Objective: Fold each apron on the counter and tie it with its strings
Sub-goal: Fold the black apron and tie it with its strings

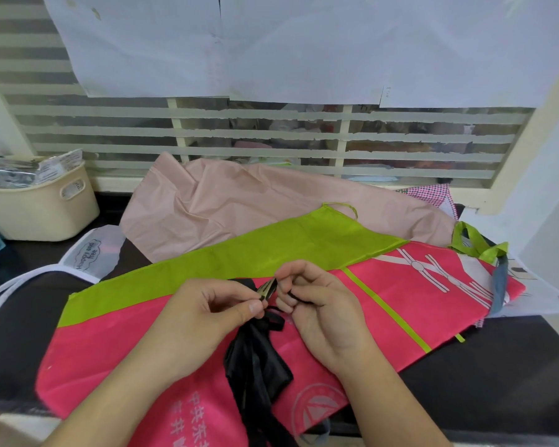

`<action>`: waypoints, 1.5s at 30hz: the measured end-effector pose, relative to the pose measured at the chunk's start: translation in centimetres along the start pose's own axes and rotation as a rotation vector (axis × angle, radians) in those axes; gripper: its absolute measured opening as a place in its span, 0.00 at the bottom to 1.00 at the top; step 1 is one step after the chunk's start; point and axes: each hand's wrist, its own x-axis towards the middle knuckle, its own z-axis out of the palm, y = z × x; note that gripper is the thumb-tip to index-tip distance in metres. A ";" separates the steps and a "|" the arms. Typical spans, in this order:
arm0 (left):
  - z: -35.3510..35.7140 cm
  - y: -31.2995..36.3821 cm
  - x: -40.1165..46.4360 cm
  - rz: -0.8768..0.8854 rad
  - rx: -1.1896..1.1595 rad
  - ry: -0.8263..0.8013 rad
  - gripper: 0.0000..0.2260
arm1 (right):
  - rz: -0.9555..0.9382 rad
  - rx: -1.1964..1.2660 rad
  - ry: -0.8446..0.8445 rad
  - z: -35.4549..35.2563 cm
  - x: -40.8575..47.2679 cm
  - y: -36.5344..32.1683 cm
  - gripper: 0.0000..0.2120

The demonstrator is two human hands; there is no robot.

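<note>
A small black folded apron bundle (259, 359) lies on top of a pink and green apron (384, 291) spread over the dark counter (497, 366). Black strings (273, 317) rise from the bundle to my hands. My left hand (207, 314) pinches a string end between thumb and forefinger. My right hand (317, 304) has its fingers curled round another black string, close beside the left. More black string trails down past the bundle toward the bottom edge.
A crumpled pale pink apron (239, 204) lies behind, against the striped window. A cream basket (39, 208) with packets stands at the back left. A white-edged translucent apron (91, 253) sits at left, and checked and printed fabric (433, 191) at right.
</note>
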 end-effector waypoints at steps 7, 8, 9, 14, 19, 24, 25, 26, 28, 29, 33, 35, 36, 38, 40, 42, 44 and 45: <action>1.9 0.8 1.3 0.071 0.438 0.044 0.05 | -0.044 0.158 -0.077 0.4 -0.4 -0.6 0.16; 2.2 1.0 1.6 0.085 0.499 0.012 0.04 | -0.058 0.164 -0.085 0.5 -0.5 -0.7 0.15; 2.3 1.1 1.9 0.097 0.549 -0.012 0.03 | -0.068 0.164 -0.080 0.5 -0.6 -0.7 0.15; 2.6 1.2 2.6 0.114 0.679 -0.111 0.03 | -0.089 0.151 -0.023 0.3 -1.0 -1.0 0.20; 2.8 0.9 2.4 0.174 0.660 -0.136 0.08 | -0.163 0.055 -0.015 0.9 -1.1 -0.9 0.14; 2.9 -0.5 2.9 -0.010 0.272 -0.054 0.13 | -0.222 -0.117 0.111 0.4 -0.5 -0.4 0.19; 2.8 -0.7 3.0 -0.054 0.178 -0.045 0.13 | -0.214 -0.183 0.139 0.3 -0.5 -0.2 0.19; 2.8 -0.8 3.1 -0.092 0.109 -0.037 0.14 | -0.206 -0.276 0.159 0.5 -0.6 -0.1 0.18; 2.8 -0.9 3.1 -0.148 0.027 -0.030 0.18 | -0.212 -0.462 0.197 0.7 -0.6 0.4 0.19; 2.8 -1.0 3.1 -0.157 0.010 -0.024 0.20 | -0.233 -0.529 0.224 0.6 -0.5 0.7 0.19; 2.8 -1.5 3.2 -0.164 -0.007 0.042 0.17 | -0.373 -0.775 0.248 0.2 -0.4 0.7 0.15; 2.6 -1.7 3.2 -0.161 -0.005 0.077 0.18 | -0.438 -0.960 0.194 -0.1 -0.5 0.9 0.11; 2.6 -1.8 3.1 -0.160 -0.001 0.077 0.19 | -0.443 -1.006 0.169 -0.1 -0.6 0.9 0.10; 2.3 -1.8 3.1 -0.170 -0.038 0.054 0.19 | -0.415 -1.014 0.125 0.2 -0.7 0.7 0.10; 2.2 -1.4 2.9 -0.171 -0.074 0.022 0.13 | -0.376 -1.004 0.099 0.3 -0.8 0.5 0.09; 2.1 -1.2 2.7 -0.151 -0.079 0.009 0.16 | -0.330 -1.001 0.093 0.4 -0.8 0.6 0.09; 2.0 -1.1 2.7 -0.141 -0.073 0.006 0.15 | -0.303 -1.021 0.100 0.4 -0.8 0.7 0.07; 2.0 -1.2 2.6 -0.137 -0.075 0.008 0.16 | -0.291 -1.037 0.098 0.4 -0.8 0.8 0.05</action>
